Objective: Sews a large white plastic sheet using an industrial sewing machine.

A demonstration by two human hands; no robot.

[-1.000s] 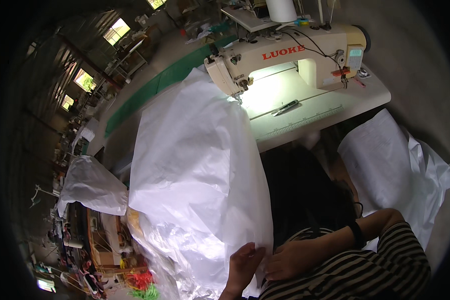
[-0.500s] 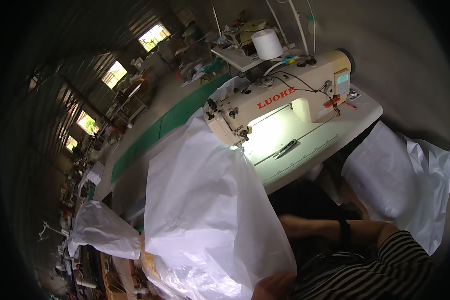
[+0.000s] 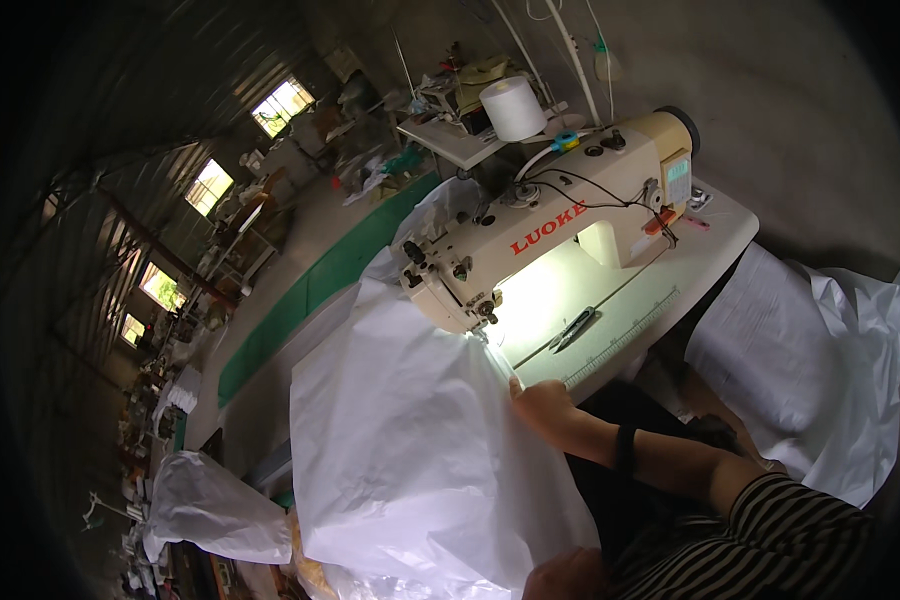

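White sheet (image 3: 400, 440) lies left of right hand (image 3: 545, 407), long axis running from the sewing machine (image 3: 555, 225) needle end down toward the person. Right hand is nearer the needle, fingertips on sheet's right edge, can't tell if pinching or just resting. Left hand (image 3: 568, 575) lower, at sheet's lower right edge, fingers unclear, grip can't be told. Snips (image 3: 574, 328) near right hand, on table (image 3: 722, 232)

Grips: two, the left grip (image 3: 567, 577) and the right grip (image 3: 542, 405)
White heaps (image 3: 390, 440): three big ones, left, middle and right
Machine (image 3: 480, 258): one
Desk (image 3: 725, 243) under it: one
Snips (image 3: 574, 329): one pair
Ruler (image 3: 620, 338) on the desk: one
Spool (image 3: 513, 108): one
Screen (image 3: 678, 168): one
Bright windows (image 3: 210, 187): four
Wristband (image 3: 625, 450): one
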